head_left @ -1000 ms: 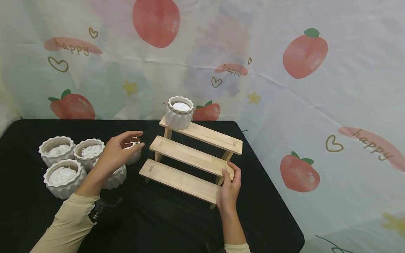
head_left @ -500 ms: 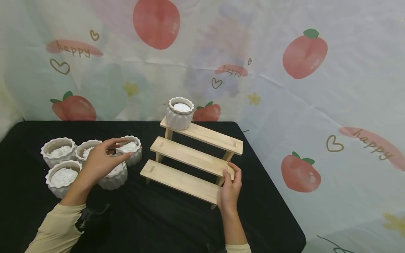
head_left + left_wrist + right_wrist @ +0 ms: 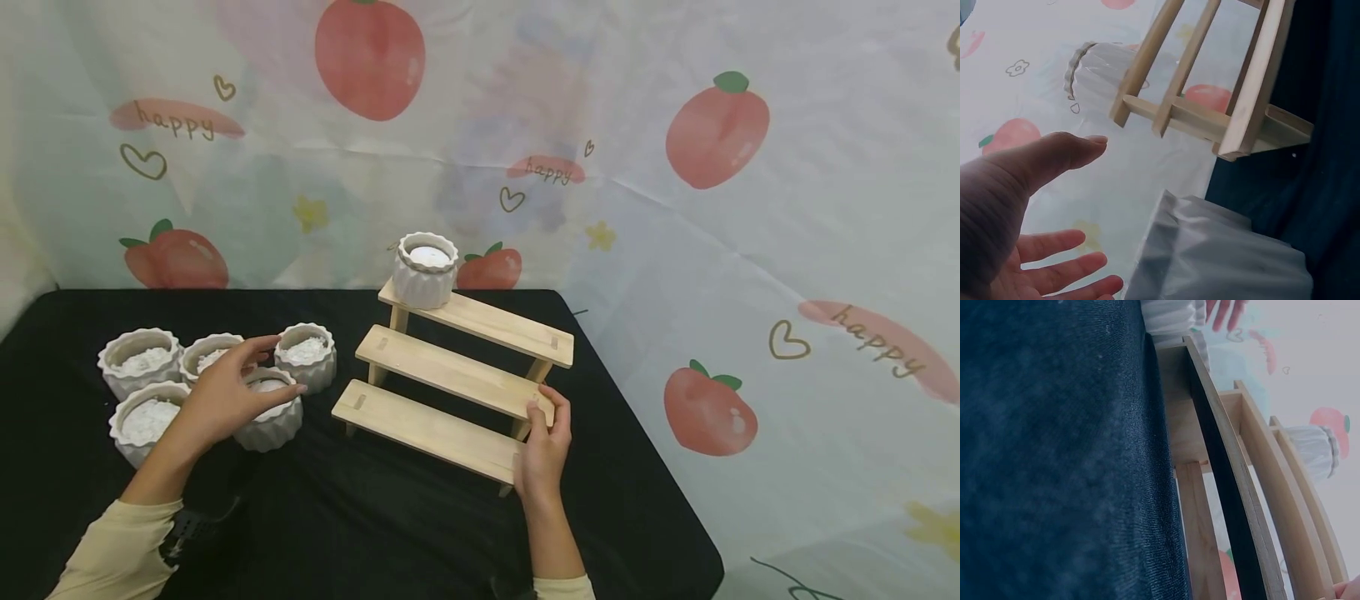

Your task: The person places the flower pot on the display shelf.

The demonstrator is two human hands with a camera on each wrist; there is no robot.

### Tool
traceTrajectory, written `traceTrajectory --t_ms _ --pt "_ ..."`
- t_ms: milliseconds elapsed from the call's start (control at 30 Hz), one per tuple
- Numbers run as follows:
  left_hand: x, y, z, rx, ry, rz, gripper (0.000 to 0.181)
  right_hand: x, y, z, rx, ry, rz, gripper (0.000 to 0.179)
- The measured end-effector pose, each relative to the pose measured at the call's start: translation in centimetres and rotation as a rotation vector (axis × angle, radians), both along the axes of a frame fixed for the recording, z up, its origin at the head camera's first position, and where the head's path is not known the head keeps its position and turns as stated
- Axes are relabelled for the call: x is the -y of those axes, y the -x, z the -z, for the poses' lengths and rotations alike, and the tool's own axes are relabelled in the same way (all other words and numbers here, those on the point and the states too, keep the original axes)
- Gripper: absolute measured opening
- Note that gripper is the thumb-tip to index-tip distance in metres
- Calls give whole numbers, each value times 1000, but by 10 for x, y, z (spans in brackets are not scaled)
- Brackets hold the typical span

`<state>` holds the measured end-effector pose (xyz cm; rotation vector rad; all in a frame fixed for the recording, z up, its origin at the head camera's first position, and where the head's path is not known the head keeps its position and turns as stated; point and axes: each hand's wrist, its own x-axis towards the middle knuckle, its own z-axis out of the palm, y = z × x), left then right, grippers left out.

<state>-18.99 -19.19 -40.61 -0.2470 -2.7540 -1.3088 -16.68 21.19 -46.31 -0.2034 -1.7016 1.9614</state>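
My left hand (image 3: pixel 221 398) hovers over a white fluted pot (image 3: pixel 272 429) at the front right of a pot cluster. Its thumb and fingers are spread apart, and the left wrist view shows nothing between them; a fluted pot (image 3: pixel 1229 256) stands close by. My right hand (image 3: pixel 543 450) grips the right end of a three-tier wooden shelf stand (image 3: pixel 450 379), thumb on the middle board. Only its fingertips (image 3: pixel 1349 589) show in the right wrist view. On the top board's left end sits another white pot (image 3: pixel 424 279) with white filling.
Left of the stand are more white pots, including one at the back right (image 3: pixel 306 367), one at the back left (image 3: pixel 123 379) and one at the front left (image 3: pixel 127 446). Black cloth (image 3: pixel 360 525) covers the table. A fruit-print curtain (image 3: pixel 450 108) hangs behind.
My left hand has drawn back left and slightly down, from the back-right pot to over the front-right one. The right hand keeps its grip on the stand.
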Motion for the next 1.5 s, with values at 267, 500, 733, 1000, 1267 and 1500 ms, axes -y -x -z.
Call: traceTrajectory --t_ms 267,500,733,1000,1267,1500 --pt "6 -7 9 -15 15 -19 93 1 0 3 -1 1 -22 31" --pt "11 -11 13 -29 25 -37 95 1 0 5 0 -18 -36 31" --pt "9 -11 17 -130 54 -53 91 0 0 2 -17 -3 -13 32" --pt "5 -13 25 -233 87 -45 87 -2 1 1 -12 -3 -11 31" --pt "3 -16 31 -160 124 -52 92 -4 2 2 -12 -9 -11 31" --pt "6 -22 36 -168 73 -70 97 -3 3 4 2 -13 -18 31"
